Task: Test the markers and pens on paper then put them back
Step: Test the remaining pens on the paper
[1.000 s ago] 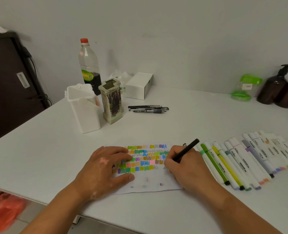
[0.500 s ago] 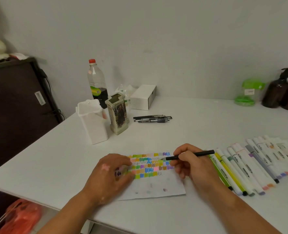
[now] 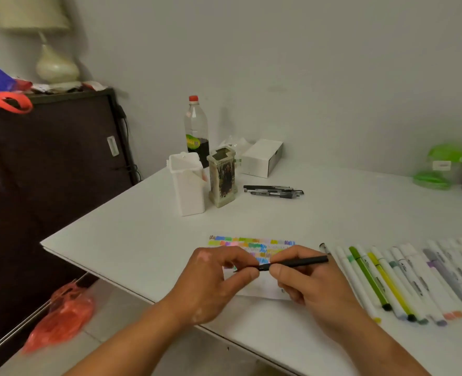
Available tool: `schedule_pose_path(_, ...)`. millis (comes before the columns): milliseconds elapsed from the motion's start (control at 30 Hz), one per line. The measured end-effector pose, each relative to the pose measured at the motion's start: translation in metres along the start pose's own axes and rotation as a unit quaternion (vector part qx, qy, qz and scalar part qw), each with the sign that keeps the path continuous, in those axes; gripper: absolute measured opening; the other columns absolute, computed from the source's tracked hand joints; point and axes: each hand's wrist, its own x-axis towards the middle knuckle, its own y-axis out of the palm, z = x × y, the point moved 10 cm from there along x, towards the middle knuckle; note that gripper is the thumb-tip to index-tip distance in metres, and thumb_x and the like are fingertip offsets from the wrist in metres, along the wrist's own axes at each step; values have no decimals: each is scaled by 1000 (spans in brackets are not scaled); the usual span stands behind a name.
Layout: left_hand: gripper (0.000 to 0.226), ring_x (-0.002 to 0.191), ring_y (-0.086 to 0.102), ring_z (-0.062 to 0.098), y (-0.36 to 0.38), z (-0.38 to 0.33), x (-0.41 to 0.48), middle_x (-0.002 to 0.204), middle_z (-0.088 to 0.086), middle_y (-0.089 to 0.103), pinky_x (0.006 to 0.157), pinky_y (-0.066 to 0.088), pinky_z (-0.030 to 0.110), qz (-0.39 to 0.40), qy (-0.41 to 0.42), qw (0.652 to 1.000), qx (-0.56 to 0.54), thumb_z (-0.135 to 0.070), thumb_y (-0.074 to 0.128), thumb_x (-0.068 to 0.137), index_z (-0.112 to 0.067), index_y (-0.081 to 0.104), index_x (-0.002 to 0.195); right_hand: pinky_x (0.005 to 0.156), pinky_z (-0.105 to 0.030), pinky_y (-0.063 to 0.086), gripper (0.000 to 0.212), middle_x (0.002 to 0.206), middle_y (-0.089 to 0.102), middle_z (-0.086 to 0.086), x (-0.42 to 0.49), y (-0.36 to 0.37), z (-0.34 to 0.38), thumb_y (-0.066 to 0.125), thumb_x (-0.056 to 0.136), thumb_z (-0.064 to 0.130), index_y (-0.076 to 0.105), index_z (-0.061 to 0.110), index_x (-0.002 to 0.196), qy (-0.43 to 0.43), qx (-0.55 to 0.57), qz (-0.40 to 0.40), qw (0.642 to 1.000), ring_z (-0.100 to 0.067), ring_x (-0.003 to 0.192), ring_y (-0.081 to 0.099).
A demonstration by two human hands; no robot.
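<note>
No legible text anywhere.

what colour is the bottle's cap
The bottle cap is red, seen best in the head view.

White table (image 3: 143, 240), swatched paper (image 3: 251, 241) near front edge, marker row (image 3: 403, 278) right, black pens (image 3: 273, 190) mid-table, white holder (image 3: 187, 185), patterned holder (image 3: 222, 177), bottle (image 3: 196, 128), white box (image 3: 262, 158) behind.

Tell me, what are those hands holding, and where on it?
A black pen: the right hand grips its barrel, the left hand pinches it near the tip.
</note>
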Motion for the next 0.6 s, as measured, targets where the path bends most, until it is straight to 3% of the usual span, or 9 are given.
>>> schedule_pose_path(167, 7, 85, 69, 4, -64, 48, -43, 89, -19, 73, 73, 49, 11, -52, -86, 995, -18, -35, 75, 84, -39, 75, 90, 44, -23, 37, 30, 62, 61, -4, -9, 37, -8, 86, 76, 18, 72, 31, 99, 34, -39, 6, 999, -17, 50, 46)
schedule_pose_path(267, 14, 67, 70, 4, -123, 105, -102, 83, -7, 75, 59, 54, 20, -125, -182, 975, -41, -42, 74, 79, -36, 75, 92, 51, -16, 46, 23, 66, 69, 8, -25, 71, -4, 83, 79, 25, 70, 33, 95, -7, -193, 46, 980, -9, 53, 59)
schedule_pose_path(333, 16, 66, 70, 9, -157, 145, -155, 80, -2, 75, 61, 55, 21, -163, -246, 955, -35, -42, 73, 79, -32, 76, 92, 60, -12, 49, 17, 75, 70, 18, -41, 105, -7, 81, 79, 36, 69, 39, 90, -46, -278, 112, 953, -3, 62, 63)
schedule_pose_path(500, 26, 83, 70, 23, -178, 248, -296, 89, 9, 74, 79, 55, 40, -142, -452, 876, -96, -39, 73, 81, -18, 76, 96, 63, -14, 49, 29, 88, 65, 28, -78, 180, -58, 51, 70, 67, 59, 51, 93, -65, -369, 272, 886, 1, 76, 62)
schedule_pose_path(600, 8, 79, 70, 23, -146, 299, -361, 87, 9, 74, 71, 53, 34, -108, -568, 810, -96, -22, 70, 90, -17, 77, 88, 67, -19, 53, 18, 92, 62, 34, -86, 202, -107, 50, 70, 66, 55, 58, 86, -39, -395, 319, 861, 3, 79, 61)
